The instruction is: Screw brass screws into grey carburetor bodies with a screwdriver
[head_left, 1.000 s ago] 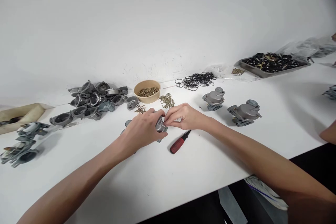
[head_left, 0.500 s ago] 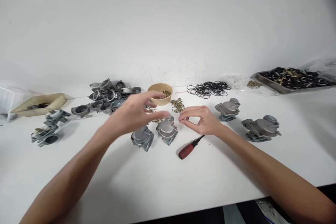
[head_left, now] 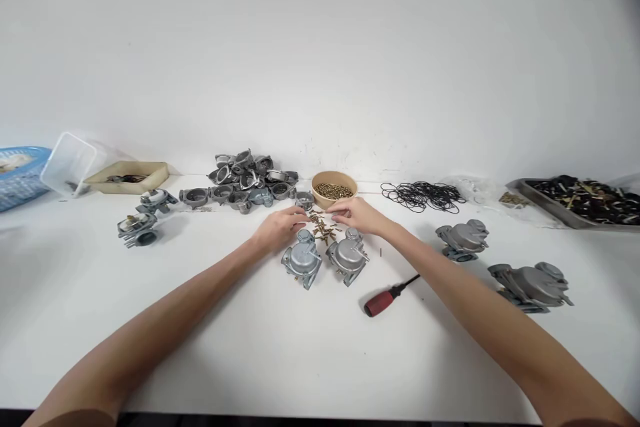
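Note:
Small brass screws [head_left: 324, 232] lie in a loose pile on the white table, between my two hands. My left hand [head_left: 280, 228] is at the pile's left edge, thumb and fingers slightly apart. From the right, my right hand [head_left: 361, 215] reaches to the pile's upper edge with its fingertips a little apart. No held part shows in either hand. Just in front of the screws stand two grey metal carburetors, a left one [head_left: 303, 259] and a right one [head_left: 348, 257]. A screwdriver with a red handle [head_left: 380, 303] lies nearer me, its tip hidden by my right forearm.
Behind the pile sits a round tan tub [head_left: 320, 195] of screws. Grey metal bowls [head_left: 245, 180] are heaped back left; black rubber rings [head_left: 425, 196] lie back right. Two more carburetors [head_left: 537, 285] stand right, partly assembled bodies [head_left: 137, 228] left. A metal tray [head_left: 545, 207] holds dark parts.
Both hands have moved from above the carburetors to the screw pile behind them. The view has shifted, showing more of the table's left side and a blue basket.

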A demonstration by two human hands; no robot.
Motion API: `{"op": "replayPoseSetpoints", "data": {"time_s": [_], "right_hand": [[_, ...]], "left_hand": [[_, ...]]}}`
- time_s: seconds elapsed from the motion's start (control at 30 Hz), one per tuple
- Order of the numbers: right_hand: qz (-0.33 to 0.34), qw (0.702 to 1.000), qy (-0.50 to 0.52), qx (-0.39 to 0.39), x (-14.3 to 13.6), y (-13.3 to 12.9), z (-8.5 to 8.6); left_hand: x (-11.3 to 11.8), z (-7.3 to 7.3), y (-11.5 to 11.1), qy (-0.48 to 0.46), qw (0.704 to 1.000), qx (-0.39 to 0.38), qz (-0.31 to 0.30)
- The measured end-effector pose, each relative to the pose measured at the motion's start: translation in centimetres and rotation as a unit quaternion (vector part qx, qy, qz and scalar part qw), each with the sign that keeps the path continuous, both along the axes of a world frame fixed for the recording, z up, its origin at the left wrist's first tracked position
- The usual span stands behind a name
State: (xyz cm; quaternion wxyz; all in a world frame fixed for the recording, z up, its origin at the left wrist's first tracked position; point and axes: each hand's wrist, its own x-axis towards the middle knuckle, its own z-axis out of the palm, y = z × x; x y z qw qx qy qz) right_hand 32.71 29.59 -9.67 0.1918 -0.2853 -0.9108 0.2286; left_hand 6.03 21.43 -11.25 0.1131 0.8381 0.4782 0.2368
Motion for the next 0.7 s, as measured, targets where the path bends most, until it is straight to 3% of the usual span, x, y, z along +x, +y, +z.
{"op": "replayPoseSetpoints", "data": {"time_s": [0.1,0.2,0.5,0.7], "right_hand": [[0.036,0.998,-0.039,0.027,-2.2,1.2,-1.3],[0.051,0.995,-0.063,0.056,-3.0,1.8,-2.2],[0.055,0.988,-0.11,0.09,-2.2,2.2,-2.7],[0.048,0.992,-0.092,0.071,-0.9,1.1,-2.3]], "left_hand": [[0.1,-1.4,0.2,0.005,1.0,0.026,0.012],[0.1,-1.9,0.5,0.013,0.999,0.032,0.009],[0.6,-1.8,0.8,-0.008,0.998,0.02,0.053],[1.2,-1.7,0.7,-0.01,0.996,0.011,0.085]]}}
